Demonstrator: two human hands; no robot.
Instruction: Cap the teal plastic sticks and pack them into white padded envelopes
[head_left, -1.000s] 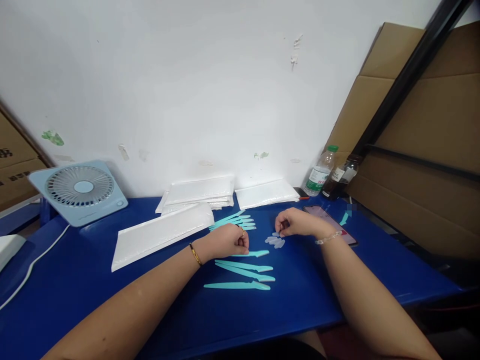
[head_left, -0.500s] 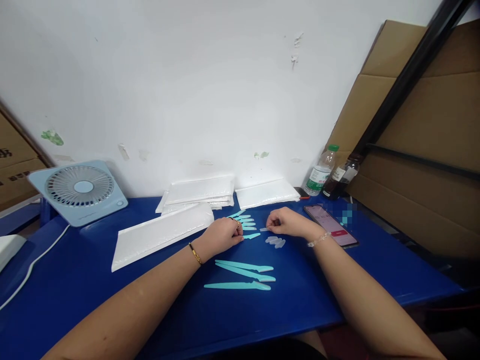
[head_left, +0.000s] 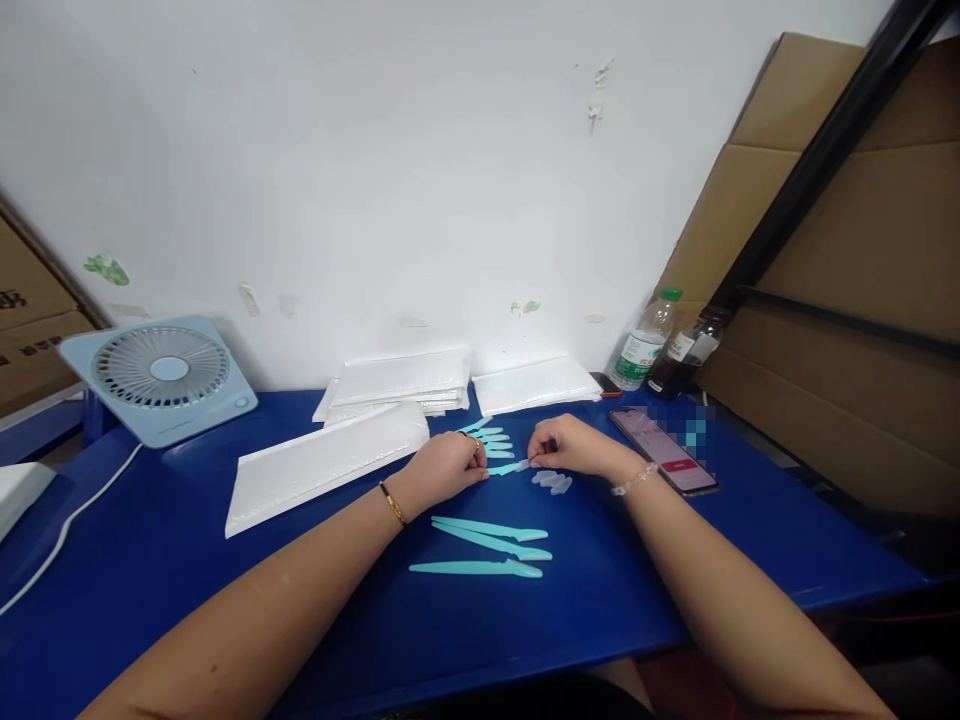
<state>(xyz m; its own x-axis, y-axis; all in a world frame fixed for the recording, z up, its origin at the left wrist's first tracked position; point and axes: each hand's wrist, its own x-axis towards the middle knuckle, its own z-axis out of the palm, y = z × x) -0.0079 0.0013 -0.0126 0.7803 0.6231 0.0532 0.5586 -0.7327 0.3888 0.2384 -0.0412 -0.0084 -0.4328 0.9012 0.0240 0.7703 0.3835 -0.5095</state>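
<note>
Turquoise plastic forms the slim eyebrow razor that the person's left hand pinches between thumb and fingers, just above the blue table. Fingers closed together, the right hand grips a small translucent blade cap right at the razor's head; whether the cap already sits over the blade is too small to tell.

The razor looks light and fairly stiff, its smooth handle perhaps a little slippery, and the thin blade end seems the part to spare from knocks. It is best held along the handle, well back from the edge, as the left hand does. The cap appears nearly weightless, thin and easily dropped, so a fingertip pinch at its far end suits it.

The razor's long axis runs across the table from left to right, its head toward the right hand and angled slightly away from the person; most of the handle is hidden by the left hand. The cap lies roughly in line with it. Nearer the person, three razors also point their heads rightward, two converging at their handle ends. Loose caps lie slantwise just below the right hand
</note>
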